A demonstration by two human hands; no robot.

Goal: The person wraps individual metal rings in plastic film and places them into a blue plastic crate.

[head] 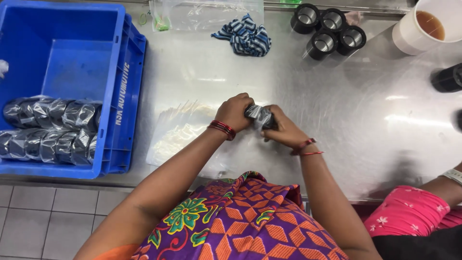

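Both hands meet at the middle of a steel table [337, 96]. My left hand [235, 111] and my right hand [285, 130] together grip a black ring-shaped part wrapped in clear plastic [258, 115], held just above the tabletop. A stack of clear plastic bags [178, 130] lies flat under and left of my left wrist. Red bangles circle my left wrist; red threads circle my right.
A blue crate [120, 96] at left holds several bagged black rings [48, 130]. Several unwrapped black rings [327, 29] stand at the back, beside a striped cloth [245, 36]. A white cup of brown liquid [423, 24] sits far right. Another person's pink sleeve [409, 212] is at lower right.
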